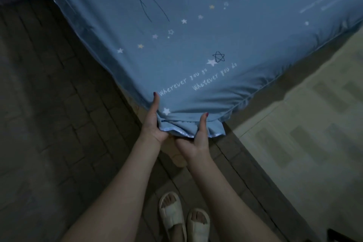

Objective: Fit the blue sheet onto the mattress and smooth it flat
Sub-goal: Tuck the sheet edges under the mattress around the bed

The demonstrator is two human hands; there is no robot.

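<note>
Blue cotton sheet (pixel 196 45), printed with small stars, flowers and white script, lies stretched over the mattress, whose corner points toward me in the head view. My left hand (pixel 154 124) holds the gathered hem under that corner, thumb pressed up along the left side of the cloth, the grip closed on the sheet. My right hand (pixel 198 139) is just beside it, thumb up against the front of the corner, fingers curled under the bunched hem, also clamped on the sheet. The hem hangs in loose folds below the corner between my two hands. Wrinkles run along the right edge of the bed. Below, my cream open-toed slippers (pixel 182 220) stand on the dark brick-patterned floor (pixel 49 124); a pale tiled strip (pixel 304 124) lies to the right.
</note>
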